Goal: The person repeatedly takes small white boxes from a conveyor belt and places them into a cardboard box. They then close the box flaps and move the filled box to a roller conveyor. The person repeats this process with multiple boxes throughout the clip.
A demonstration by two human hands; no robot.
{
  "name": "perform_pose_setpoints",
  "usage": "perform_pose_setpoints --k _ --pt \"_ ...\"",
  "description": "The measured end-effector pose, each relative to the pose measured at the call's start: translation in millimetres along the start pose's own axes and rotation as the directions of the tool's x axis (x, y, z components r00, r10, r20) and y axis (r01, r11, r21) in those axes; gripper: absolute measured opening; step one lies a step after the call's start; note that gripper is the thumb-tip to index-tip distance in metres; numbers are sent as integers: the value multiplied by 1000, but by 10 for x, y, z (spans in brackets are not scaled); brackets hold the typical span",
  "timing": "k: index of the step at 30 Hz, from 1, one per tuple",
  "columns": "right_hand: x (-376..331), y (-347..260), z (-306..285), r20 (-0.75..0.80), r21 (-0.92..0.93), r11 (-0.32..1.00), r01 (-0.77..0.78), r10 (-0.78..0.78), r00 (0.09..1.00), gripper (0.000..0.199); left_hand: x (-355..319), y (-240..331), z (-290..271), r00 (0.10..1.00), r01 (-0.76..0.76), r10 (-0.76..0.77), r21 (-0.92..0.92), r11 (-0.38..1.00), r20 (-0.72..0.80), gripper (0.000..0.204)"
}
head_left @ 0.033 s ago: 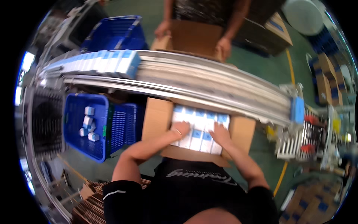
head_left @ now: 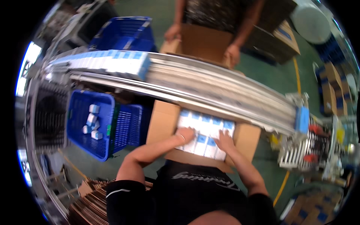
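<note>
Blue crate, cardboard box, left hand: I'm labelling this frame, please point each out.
blue crate (head_left: 80, 144): head view, bare floor inside.
cardboard box (head_left: 159, 125): head view, left flap.
left hand (head_left: 185, 135): head view, back of hand.

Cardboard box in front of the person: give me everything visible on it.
The cardboard box is plain brown, open at the top, with flaps folded out at left and right. It sits just below the conveyor, against the person's waist, with a blue crate to its left. Inside lies a tight layer of small white-and-blue cartons in rows. The left hand and right hand press flat on those cartons. Its lower walls are hidden.
</note>
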State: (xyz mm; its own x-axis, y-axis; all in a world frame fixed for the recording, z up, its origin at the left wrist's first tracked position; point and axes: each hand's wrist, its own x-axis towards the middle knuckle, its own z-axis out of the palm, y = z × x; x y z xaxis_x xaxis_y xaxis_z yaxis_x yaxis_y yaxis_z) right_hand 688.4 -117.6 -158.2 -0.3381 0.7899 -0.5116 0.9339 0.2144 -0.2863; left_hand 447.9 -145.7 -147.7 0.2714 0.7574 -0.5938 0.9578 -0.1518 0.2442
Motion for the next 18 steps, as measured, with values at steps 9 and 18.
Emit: perform_pose_setpoints --k 9,18 --pt "-139 -529 -1220 -250 768 527 364 -277 928 24 -560 -2607 -1930 94 299 -182 -147 943 -979 37" --pt "484 -777 -1406 -806 232 951 205 70 587 15 -846 -3612 -2709 428 690 -774 -385 613 -467 89"
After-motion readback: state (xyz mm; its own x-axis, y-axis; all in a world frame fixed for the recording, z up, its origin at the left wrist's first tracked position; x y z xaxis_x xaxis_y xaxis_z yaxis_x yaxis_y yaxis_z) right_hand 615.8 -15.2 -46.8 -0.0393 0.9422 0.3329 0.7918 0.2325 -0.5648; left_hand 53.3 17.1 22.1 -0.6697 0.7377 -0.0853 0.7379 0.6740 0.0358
